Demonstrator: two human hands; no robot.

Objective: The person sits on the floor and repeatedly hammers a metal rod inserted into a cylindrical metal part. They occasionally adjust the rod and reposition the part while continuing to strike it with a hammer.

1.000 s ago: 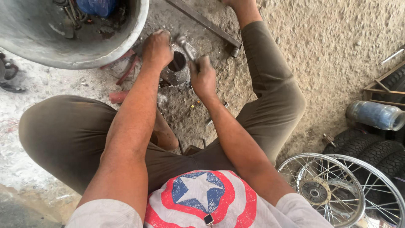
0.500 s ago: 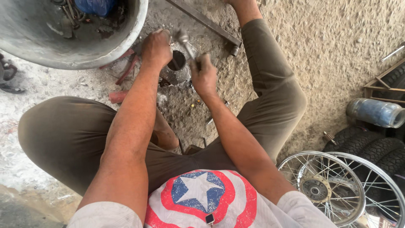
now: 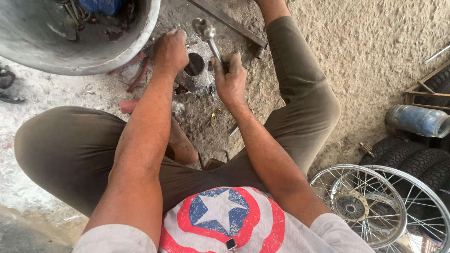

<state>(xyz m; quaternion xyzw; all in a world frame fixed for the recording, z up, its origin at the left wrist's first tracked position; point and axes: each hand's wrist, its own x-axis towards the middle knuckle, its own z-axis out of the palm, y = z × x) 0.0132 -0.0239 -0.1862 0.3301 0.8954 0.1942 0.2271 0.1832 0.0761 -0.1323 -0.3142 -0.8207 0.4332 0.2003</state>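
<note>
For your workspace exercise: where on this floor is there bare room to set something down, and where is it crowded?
Free: the sandy ground right of the right knee, above the plastic bottle. Crowded: around the metal cylinder between left hand and right hand holding the wrench, beside the big basin; also by the spoked wheels.

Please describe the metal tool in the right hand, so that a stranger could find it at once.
Start at the big grey tub at top left. Right of it, the right hand grips a shiny metal wrench beside a dark hollow cylinder. Only it has a rounded, bright head.
</note>
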